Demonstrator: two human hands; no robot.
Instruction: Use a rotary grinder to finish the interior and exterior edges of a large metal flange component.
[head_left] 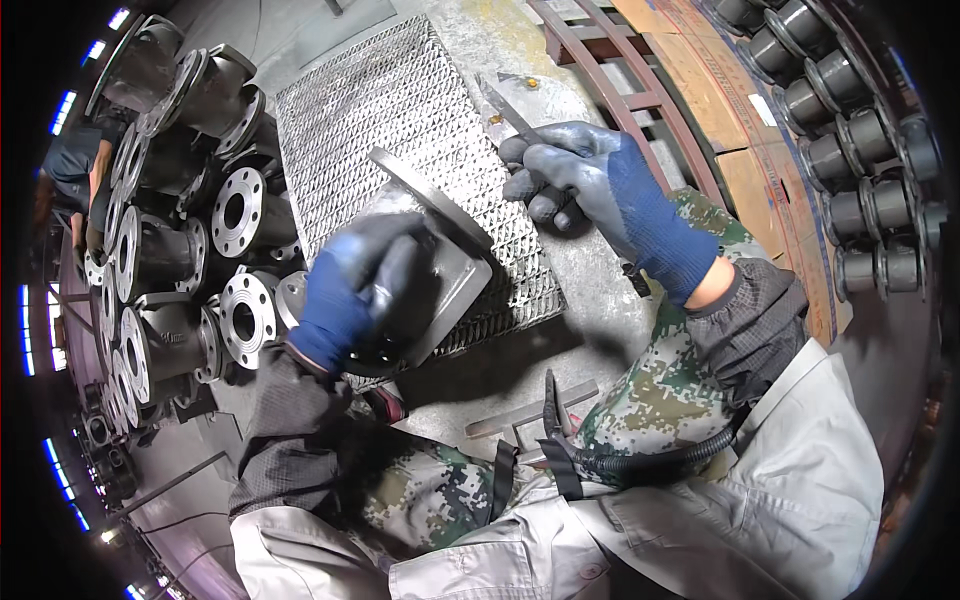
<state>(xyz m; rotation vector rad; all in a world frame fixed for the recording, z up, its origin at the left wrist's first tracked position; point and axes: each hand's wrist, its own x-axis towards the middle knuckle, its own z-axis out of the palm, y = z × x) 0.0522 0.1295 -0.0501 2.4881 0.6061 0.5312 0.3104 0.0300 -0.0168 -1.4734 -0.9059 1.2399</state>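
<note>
Both my hands wear blue knit gloves with grey coated palms and fingers. My left hand (362, 272) is closed on a dark grey flanged casting (455, 290), which sits tilted on the metal mesh bench top; the fingers there are slightly blurred. One round flange of the casting points up and away, and a squarish plate faces right. Over the mesh's right edge, my right hand (590, 185) grips a narrow, flat, dark metal file (508, 108) with its tip pointing up and left. The file is apart from the casting.
Stacked flanged castings (165, 255) stand close on the left, a person (75, 165) beyond them. The mesh top (370, 90) lies ahead. To the right are a reddish-brown metal frame (640, 100), cardboard (770, 200) and rows of dark flanged parts (845, 150). A black hose (660, 460) crosses my lap.
</note>
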